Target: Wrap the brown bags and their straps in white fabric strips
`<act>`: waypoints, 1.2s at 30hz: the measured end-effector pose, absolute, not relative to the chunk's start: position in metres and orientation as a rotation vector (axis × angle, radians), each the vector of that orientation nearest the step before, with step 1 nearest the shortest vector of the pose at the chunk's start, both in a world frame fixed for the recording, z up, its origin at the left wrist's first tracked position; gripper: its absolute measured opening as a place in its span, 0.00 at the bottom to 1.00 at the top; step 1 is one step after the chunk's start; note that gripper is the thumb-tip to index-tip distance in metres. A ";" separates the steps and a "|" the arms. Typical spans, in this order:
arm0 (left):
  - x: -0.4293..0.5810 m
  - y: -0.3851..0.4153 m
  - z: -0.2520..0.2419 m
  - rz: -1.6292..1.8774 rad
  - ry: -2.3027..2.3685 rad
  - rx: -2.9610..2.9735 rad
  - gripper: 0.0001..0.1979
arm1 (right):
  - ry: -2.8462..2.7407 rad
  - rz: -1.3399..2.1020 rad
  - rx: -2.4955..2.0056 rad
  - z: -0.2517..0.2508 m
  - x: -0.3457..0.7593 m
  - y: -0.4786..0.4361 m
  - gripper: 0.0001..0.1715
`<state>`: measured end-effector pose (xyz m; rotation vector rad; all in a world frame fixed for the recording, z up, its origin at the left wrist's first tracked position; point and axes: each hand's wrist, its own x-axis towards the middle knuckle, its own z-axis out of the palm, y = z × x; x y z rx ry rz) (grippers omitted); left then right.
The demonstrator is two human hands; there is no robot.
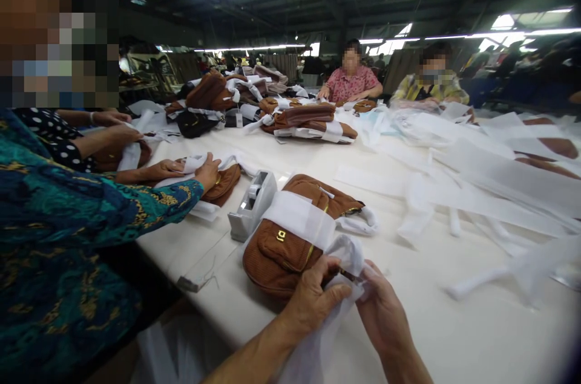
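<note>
My left hand [314,298] and my right hand [380,316] are close together at the bottom of the view, both pinching a white wrapping strip [338,257]. The strip runs from the near end of a brown corduroy bag [276,266], which lies on the table just beyond my hands. Another white band [297,219] crosses the bag, above its front pocket with a small gold buckle [281,236]. A small dark metal piece [348,276] shows between my hands. The bag's underside is hidden.
A grey tape dispenser [252,204] stands left of the bag on the long white table [476,335]. A co-worker's hands [181,169] in a teal patterned sleeve work on another bag to the left. Piles of brown bags, white strips and seated co-workers fill the table beyond.
</note>
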<state>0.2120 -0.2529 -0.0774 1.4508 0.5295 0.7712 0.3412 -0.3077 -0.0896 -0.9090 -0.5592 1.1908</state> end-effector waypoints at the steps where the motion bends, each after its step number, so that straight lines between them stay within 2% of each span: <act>1: 0.214 -0.253 -0.080 0.794 0.524 1.372 0.19 | -0.542 1.191 -0.898 -0.090 0.341 -0.306 0.12; 8: 0.221 -0.253 -0.083 0.844 0.542 1.080 0.39 | -0.427 1.246 -0.868 -0.090 0.346 -0.304 0.10; 10: 0.222 -0.256 -0.086 0.878 0.551 1.112 0.40 | -0.393 1.297 -0.842 -0.090 0.347 -0.304 0.11; 14: 0.222 -0.265 -0.100 1.024 0.695 1.366 0.33 | -0.322 1.334 -0.820 -0.095 0.348 -0.304 0.13; 16: 0.222 -0.267 -0.105 1.069 0.783 1.473 0.33 | -0.297 1.314 -0.834 -0.099 0.347 -0.307 0.14; 23: 0.227 -0.258 -0.092 0.993 0.848 1.433 0.49 | -0.498 1.351 -0.800 -0.098 0.335 -0.320 0.22; 28: 0.229 -0.257 -0.084 1.023 0.704 1.140 0.57 | -0.469 1.235 -0.822 -0.103 0.329 -0.314 0.20; 33: 0.221 -0.252 -0.082 0.903 0.615 1.080 0.56 | -0.421 1.261 -0.842 -0.113 0.329 -0.314 0.19; 34: 0.219 -0.251 -0.082 0.874 0.635 1.109 0.52 | -0.412 1.262 -0.844 -0.113 0.329 -0.314 0.19; 36: 0.216 -0.248 -0.083 0.805 0.720 1.218 0.39 | -0.399 1.247 -0.850 -0.112 0.328 -0.315 0.18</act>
